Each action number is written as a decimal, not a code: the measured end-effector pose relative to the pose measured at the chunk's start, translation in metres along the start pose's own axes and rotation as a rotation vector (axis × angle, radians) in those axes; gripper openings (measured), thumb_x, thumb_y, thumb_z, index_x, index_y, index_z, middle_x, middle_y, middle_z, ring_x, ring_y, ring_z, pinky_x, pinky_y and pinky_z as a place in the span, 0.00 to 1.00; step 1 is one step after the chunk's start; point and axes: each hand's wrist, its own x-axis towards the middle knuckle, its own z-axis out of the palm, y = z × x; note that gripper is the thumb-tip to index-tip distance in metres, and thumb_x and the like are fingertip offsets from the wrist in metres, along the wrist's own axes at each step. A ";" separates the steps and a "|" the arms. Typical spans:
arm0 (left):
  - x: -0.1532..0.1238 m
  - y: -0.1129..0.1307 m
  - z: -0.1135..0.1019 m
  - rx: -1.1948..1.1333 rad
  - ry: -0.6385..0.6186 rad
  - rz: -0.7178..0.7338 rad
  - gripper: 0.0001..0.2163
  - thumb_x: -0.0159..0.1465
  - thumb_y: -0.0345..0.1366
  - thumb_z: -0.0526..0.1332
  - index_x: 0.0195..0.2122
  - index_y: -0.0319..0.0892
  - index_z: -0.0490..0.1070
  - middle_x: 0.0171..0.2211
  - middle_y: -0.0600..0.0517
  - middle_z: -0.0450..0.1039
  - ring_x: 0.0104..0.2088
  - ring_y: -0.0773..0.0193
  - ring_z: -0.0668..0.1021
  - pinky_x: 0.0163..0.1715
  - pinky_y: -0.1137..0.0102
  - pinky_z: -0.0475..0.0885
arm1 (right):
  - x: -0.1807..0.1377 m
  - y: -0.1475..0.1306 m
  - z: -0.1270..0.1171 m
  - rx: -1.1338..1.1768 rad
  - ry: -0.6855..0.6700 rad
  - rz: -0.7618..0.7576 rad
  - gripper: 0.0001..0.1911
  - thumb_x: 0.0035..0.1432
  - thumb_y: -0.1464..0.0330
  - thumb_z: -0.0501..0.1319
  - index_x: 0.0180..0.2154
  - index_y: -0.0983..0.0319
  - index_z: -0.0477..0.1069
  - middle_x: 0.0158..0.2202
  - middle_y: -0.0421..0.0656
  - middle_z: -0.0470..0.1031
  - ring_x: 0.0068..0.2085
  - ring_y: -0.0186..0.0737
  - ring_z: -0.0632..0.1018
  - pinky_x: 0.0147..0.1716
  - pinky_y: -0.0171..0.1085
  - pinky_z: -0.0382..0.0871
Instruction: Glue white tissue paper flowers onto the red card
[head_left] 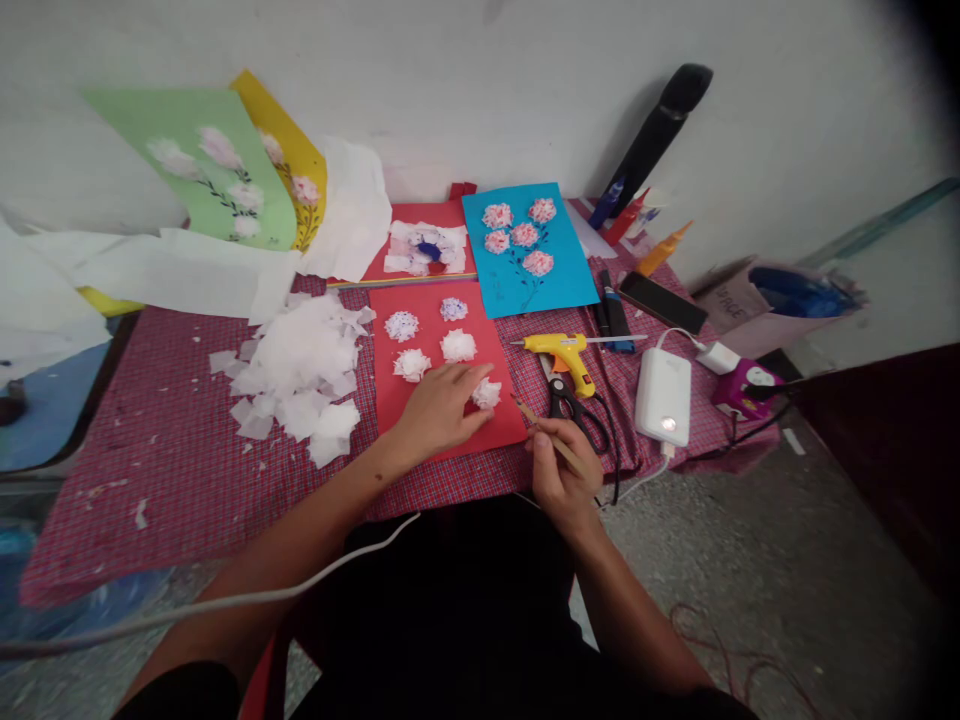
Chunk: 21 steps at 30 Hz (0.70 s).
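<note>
A low table covered in red checked cloth stands against a white wall, with bare concrete floor to the right of it.

Nearest the body, the right hand is closed around a thin wooden stick, whose tip points up and to the left, towards the other hand. Just beyond this hand's knuckles lie black-handled scissors, and past them a yellow glue gun. A white power bank lies further out to the right.

The left hand rests palm down on a red paper sheet, fingers loosely spread and gripping nothing. Its fingertips touch a white tissue flower near the sheet's right edge, so the flower lies between the two hands. Beyond the fingers four more tissue flowers sit on the same sheet. Out to the left of this hand is a loose heap of white tissue squares.

Farther back, a blue sheet bearing pink flowers lies flat. A green sheet with pale flowers leans against the wall, well to the left.
</note>
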 end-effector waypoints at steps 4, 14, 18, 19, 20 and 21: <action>-0.001 0.007 0.000 0.037 -0.016 -0.015 0.37 0.63 0.48 0.69 0.70 0.43 0.57 0.61 0.40 0.71 0.62 0.46 0.72 0.62 0.52 0.66 | 0.002 -0.003 0.000 0.002 -0.012 -0.017 0.10 0.66 0.73 0.60 0.47 0.58 0.75 0.36 0.43 0.79 0.35 0.42 0.81 0.36 0.43 0.76; 0.003 0.014 0.001 0.098 -0.017 -0.016 0.27 0.70 0.42 0.60 0.68 0.40 0.60 0.57 0.40 0.73 0.58 0.47 0.74 0.58 0.52 0.68 | 0.000 -0.001 -0.001 0.008 -0.023 -0.028 0.10 0.66 0.73 0.60 0.48 0.58 0.74 0.37 0.44 0.79 0.36 0.43 0.81 0.36 0.44 0.77; 0.002 0.011 -0.001 0.048 -0.009 -0.016 0.29 0.68 0.42 0.62 0.69 0.41 0.59 0.59 0.41 0.72 0.60 0.48 0.73 0.61 0.53 0.67 | 0.002 -0.004 -0.001 0.008 -0.020 -0.041 0.10 0.66 0.73 0.60 0.48 0.58 0.74 0.36 0.43 0.79 0.36 0.43 0.82 0.36 0.44 0.77; 0.003 0.011 -0.001 0.039 -0.007 -0.021 0.31 0.67 0.43 0.64 0.69 0.42 0.59 0.60 0.41 0.72 0.60 0.47 0.73 0.61 0.52 0.67 | 0.002 -0.005 -0.001 0.005 -0.019 -0.044 0.10 0.66 0.73 0.60 0.48 0.58 0.74 0.35 0.43 0.79 0.36 0.43 0.82 0.36 0.43 0.77; 0.003 0.011 -0.001 0.035 -0.009 -0.023 0.31 0.67 0.44 0.64 0.69 0.42 0.59 0.60 0.41 0.72 0.61 0.47 0.73 0.62 0.52 0.67 | 0.003 -0.006 -0.002 0.002 -0.018 -0.044 0.10 0.65 0.73 0.60 0.47 0.58 0.74 0.35 0.43 0.79 0.35 0.43 0.82 0.36 0.43 0.77; 0.004 0.012 0.000 0.033 -0.014 -0.021 0.31 0.67 0.44 0.65 0.69 0.43 0.59 0.60 0.41 0.72 0.61 0.47 0.73 0.62 0.52 0.67 | 0.004 -0.007 -0.002 0.001 -0.019 -0.044 0.10 0.65 0.73 0.60 0.47 0.58 0.74 0.35 0.43 0.79 0.35 0.43 0.82 0.35 0.43 0.77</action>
